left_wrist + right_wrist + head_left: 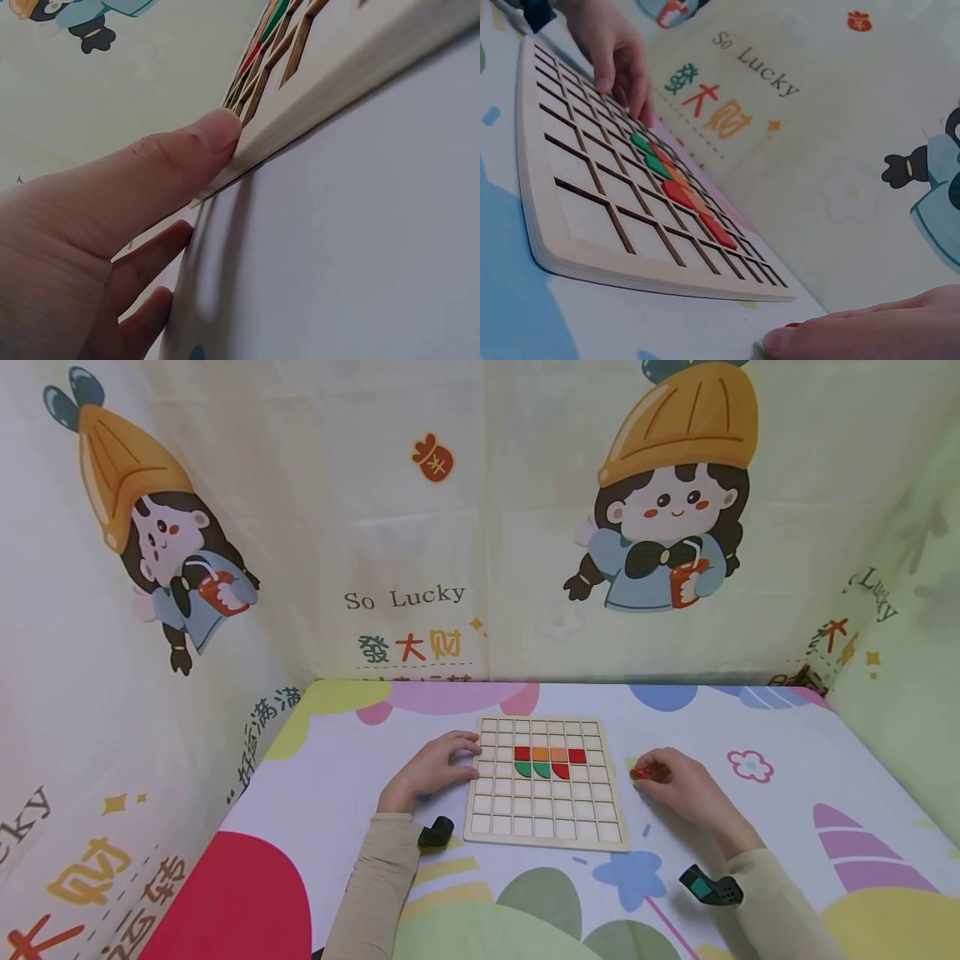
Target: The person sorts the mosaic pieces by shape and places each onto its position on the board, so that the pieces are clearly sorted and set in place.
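Observation:
A square wooden grid board [546,842] lies on the table. In its upper rows, two red squares flank two orange squares [540,754]; below them sit two green quarter-round tiles [522,769] and a red quarter-round tile [560,772]. My left hand [429,770] is at the board's left edge, thumb [214,133] resting on the rim and the other fingers loosely bent. To the right of the board, my right hand [686,785] pinches small red tiles [640,774], with a bit of green beside them. The fingers hide most of these tiles.
The table is covered by a patterned cloth [720,718] with coloured shapes. Behind it and at both sides hang printed cloth walls [517,552]. A dark band with a device sits by each wrist, the right one [711,887] near the cloth.

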Demonstrator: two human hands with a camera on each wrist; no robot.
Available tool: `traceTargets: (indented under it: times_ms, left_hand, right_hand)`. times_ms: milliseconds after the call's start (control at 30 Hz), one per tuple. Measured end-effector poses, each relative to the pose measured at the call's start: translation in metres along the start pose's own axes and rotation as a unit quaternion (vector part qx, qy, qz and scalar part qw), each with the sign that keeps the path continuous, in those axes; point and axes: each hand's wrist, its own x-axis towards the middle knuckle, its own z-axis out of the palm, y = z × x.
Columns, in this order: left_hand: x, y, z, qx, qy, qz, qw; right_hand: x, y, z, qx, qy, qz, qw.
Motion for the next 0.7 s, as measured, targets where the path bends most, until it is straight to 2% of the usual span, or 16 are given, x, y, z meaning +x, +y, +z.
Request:
traceTargets:
  times_ms: [200,400,600,700]
  left_hand:
    - [0.0,0.0003,0.0001,-0.001,-0.001,-0.003,1.0]
    - [0.0008,-0.0002,0.0002,0.0,-0.002,-0.002,1.0]
    - [0.0011,-0.0033,0.0022,0.003,0.001,-0.002,1.0]
    - [0.0013,-0.004,0.0027,0.003,0.002,-0.006,1.0]
  right_hand:
    - [-0.0024,0.0026,-0.0033,-0.008,-0.03,0.024,0.9992]
    - [-0.003,0.0022,-0.0054,-0.006,-0.043,0.001,0.9991]
    - [-0.0035,0.0042,-0.0047,-0.012,-0.034,-0.02,0.9991]
    - [-0.0044,0.0035,-0.0042,-0.009,-0.029,-0.017,0.9994]
